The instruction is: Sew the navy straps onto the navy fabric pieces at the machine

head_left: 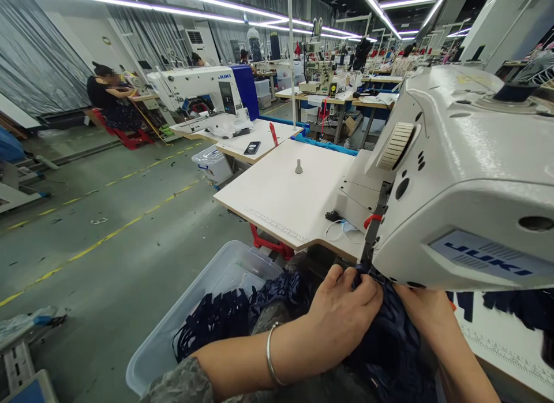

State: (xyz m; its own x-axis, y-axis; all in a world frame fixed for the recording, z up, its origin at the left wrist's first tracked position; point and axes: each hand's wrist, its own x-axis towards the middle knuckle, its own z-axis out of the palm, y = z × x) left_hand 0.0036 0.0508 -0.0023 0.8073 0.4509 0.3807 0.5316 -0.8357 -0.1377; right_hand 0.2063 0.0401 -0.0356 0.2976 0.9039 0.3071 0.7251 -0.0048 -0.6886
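A white sewing machine (471, 201) fills the right side of the head view. My left hand (344, 313), with a bracelet (270, 354) on its wrist, is closed on dark navy fabric (389, 339) just below the machine's needle area. The fingers are bent and pinch the cloth's upper edge. My right hand (424, 308) is at the far side of the same fabric, under the machine head. Its fingers are hidden by the machine and the cloth. The fabric hangs in folds between both arms and down over my lap.
A clear plastic bin (164, 334) at lower left holds navy strips (216, 319). The white table (277, 189) bears a small grey peg (299, 166). More navy pieces (515, 308) lie at right. Beyond stand another machine (203, 88) and a seated person (115, 100).
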